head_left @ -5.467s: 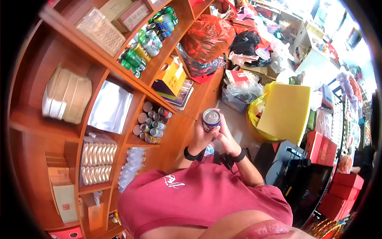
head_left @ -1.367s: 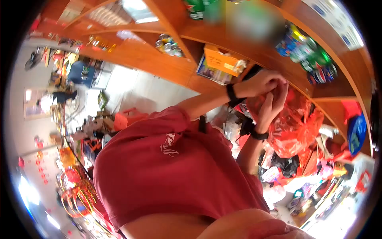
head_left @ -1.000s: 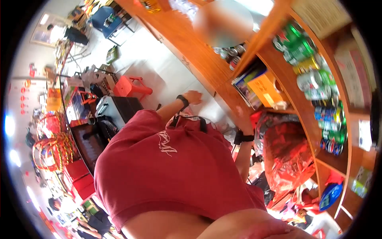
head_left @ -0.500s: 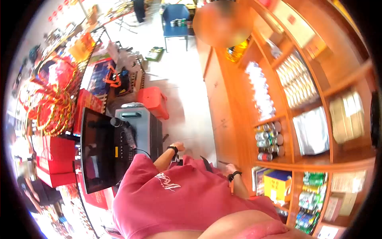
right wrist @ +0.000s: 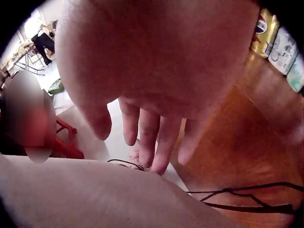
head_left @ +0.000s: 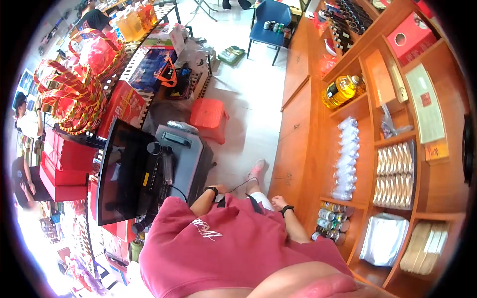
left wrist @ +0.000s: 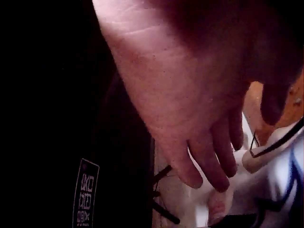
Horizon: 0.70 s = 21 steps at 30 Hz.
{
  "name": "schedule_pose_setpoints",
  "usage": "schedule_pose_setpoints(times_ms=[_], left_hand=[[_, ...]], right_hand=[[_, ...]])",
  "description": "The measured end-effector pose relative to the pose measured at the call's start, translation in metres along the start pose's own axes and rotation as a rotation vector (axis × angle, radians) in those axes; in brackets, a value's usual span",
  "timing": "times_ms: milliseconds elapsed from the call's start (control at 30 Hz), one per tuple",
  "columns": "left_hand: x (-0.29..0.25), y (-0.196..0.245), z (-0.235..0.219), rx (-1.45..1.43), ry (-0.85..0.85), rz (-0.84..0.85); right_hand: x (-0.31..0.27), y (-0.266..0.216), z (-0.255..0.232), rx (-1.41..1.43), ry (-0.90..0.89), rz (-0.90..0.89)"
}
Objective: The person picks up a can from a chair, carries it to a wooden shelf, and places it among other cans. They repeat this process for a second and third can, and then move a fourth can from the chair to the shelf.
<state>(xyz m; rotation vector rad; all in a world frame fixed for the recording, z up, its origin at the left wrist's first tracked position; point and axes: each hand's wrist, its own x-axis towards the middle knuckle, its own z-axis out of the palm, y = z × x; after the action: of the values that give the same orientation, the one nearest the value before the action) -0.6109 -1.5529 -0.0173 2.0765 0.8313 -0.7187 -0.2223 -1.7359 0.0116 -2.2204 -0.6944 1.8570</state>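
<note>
My left hand (head_left: 222,189) hangs low at my left side, near the grey box-shaped machine (head_left: 191,154). In the left wrist view that hand (left wrist: 185,99) is seen from the palm, its fingers loose and holding nothing. My right hand (head_left: 279,202) hangs beside the wooden cabinet (head_left: 290,171), level with the lower shelves. The right wrist view shows the right hand (right wrist: 152,76) with fingers pointing down, slightly spread, and nothing between them. Several drink cans (head_left: 332,218) lie stacked in a shelf compartment to the right of that hand.
A red stool (head_left: 208,119) stands on the pale floor (head_left: 243,114) ahead. Farther off, a blue chair (head_left: 271,30) bears several cans. To the left are a black monitor (head_left: 119,174) and red boxes (head_left: 67,166). Oil bottles (head_left: 340,92) and wrapped packs (head_left: 394,174) fill shelves at right.
A can was held between both hands 5.5 seconds ago; both are now bare. The hands parted and dropped to my sides while the view swung from the shelf and red bag towards the aisle.
</note>
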Motion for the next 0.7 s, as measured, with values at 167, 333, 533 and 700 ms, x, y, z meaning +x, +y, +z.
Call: schedule_pose_setpoints(times_ms=[167,333,533,700], left_hand=[[0.019,0.004,-0.077,0.025,0.045,0.005],[0.072,0.019,-0.167,0.047,-0.122,-0.314],[0.118,0.099,-0.288,0.374,-0.154,-0.009],[0.178,0.128,-0.322,0.351,0.031,-0.120]], right_hand=[[0.071,-0.021,-0.075,-0.037,-0.143,0.025],[0.090,-0.107,-0.153,0.084,-0.017,-0.069],[0.192,-0.123,-0.195,-0.270,0.216,-0.369],[0.171,-0.192,-0.241,-0.517,0.267,-0.334]])
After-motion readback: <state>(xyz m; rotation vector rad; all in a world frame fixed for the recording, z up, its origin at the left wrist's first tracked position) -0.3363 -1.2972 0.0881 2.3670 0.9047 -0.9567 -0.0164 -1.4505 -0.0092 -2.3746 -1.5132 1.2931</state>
